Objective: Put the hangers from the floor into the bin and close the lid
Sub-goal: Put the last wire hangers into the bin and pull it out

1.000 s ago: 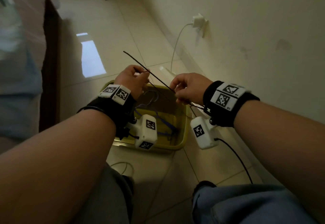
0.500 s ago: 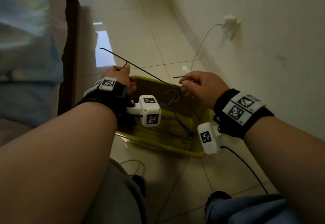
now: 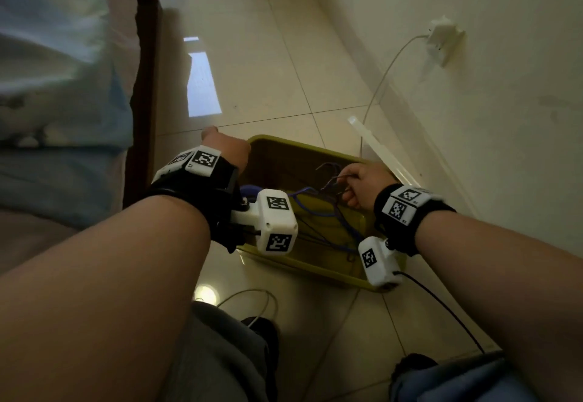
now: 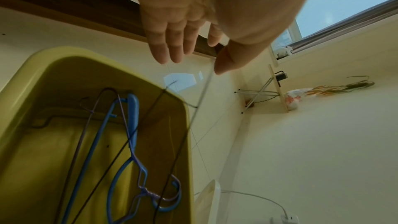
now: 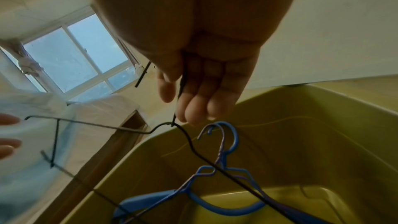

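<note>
Right hand (image 5: pixel 200 81) of mine pinches the black wire hanger (image 5: pixel 189 140) by its neck over the yellow bin (image 3: pixel 318 270), left hand (image 4: pixel 183 40) spread free, and I fear its far corner, jutting past the rim, could snag and block the lid.

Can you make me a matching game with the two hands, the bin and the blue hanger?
Things:
1. left hand
2. right hand
3. bin
4. blue hanger

What fits:
A. yellow-green, no lid on it
B. lying inside the bin
C. fingers straight, holding nothing
D. pinching a black wire hanger

Pairs: 1-C, 2-D, 3-A, 4-B
</note>
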{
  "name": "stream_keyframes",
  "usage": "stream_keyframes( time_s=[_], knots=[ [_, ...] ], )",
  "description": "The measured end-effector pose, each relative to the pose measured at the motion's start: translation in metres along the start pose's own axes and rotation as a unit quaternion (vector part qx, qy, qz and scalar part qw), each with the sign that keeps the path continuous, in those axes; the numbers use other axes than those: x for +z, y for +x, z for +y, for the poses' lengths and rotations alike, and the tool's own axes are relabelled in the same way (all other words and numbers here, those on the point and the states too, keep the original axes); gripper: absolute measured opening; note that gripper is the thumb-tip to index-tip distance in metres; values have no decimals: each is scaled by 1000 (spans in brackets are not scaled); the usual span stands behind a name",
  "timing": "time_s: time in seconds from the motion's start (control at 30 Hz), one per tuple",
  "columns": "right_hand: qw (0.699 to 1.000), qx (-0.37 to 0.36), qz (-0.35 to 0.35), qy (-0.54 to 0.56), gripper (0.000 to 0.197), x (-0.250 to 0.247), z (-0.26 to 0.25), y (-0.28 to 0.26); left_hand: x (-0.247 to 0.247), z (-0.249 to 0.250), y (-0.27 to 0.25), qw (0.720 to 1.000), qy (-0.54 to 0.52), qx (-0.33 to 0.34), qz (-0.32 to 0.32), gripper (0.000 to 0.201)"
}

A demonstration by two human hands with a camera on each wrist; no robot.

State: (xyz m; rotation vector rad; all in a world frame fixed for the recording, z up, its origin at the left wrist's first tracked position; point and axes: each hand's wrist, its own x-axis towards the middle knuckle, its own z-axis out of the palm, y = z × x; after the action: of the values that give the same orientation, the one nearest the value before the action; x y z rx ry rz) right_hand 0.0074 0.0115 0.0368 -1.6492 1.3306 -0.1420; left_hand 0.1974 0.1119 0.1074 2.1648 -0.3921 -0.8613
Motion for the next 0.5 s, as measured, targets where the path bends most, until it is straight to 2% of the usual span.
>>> stream_keyframes(
  time_s=[0.17,0.33,0.43,0.5],
  knots=[
    [986,2,-31,-162,21,9,2,25,-4,-5,13,1000,8,18,0,67],
    [948,-27,-50,-315,32,16,-4,33,-12,-8,15,999,37,-4,6,62],
    [944,-16,-31,-327,32,24,2,40,-14,-10,18,998,60,-6,14,57],
    [954,-4,4,-299,43,25,6,43,-13,-8,17,998,61,1,4,52]
  ],
)
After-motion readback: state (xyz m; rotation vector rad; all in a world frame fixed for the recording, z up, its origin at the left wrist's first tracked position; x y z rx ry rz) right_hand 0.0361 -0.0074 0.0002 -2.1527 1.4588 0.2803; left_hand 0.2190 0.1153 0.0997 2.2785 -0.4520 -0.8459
